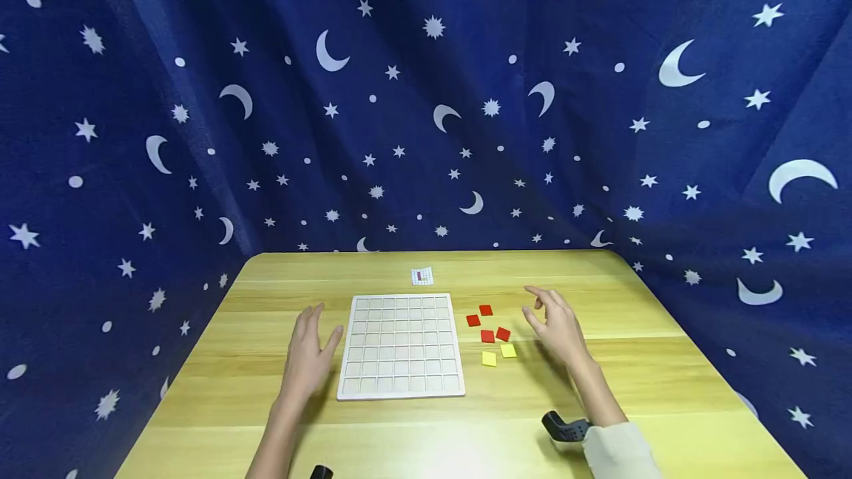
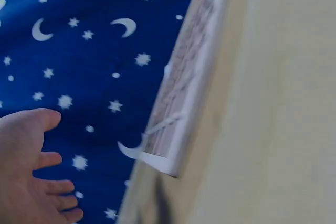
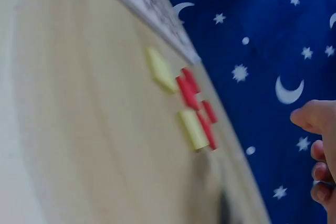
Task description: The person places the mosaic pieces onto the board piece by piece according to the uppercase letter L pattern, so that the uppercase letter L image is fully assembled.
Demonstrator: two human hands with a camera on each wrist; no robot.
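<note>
A white square grid board [image 1: 401, 346] with rows of shallow cells lies on the table, no tile in its cells. To its left my left hand [image 1: 309, 357] hovers with fingers extended and thumb apart, holding nothing; the left wrist view shows the same hand [image 2: 37, 171] away from the board's edge [image 2: 191, 103]. Right of the board lie several red square tiles [image 1: 488, 336] and two yellow ones [image 1: 489, 358]. My right hand [image 1: 561, 327] is raised just right of these tiles, its fingers loosely bent around nothing. In the right wrist view, yellow tiles [image 3: 193, 129] and red tiles [image 3: 187, 93] appear blurred.
Behind the board lies a small printed grid card [image 1: 422, 276] with a dark red mark. Black wrist devices [image 1: 566, 429] show near both forearms. A dark blue curtain [image 1: 426, 94] with moons and stars surrounds the wooden table [image 1: 665, 390] at the back and sides.
</note>
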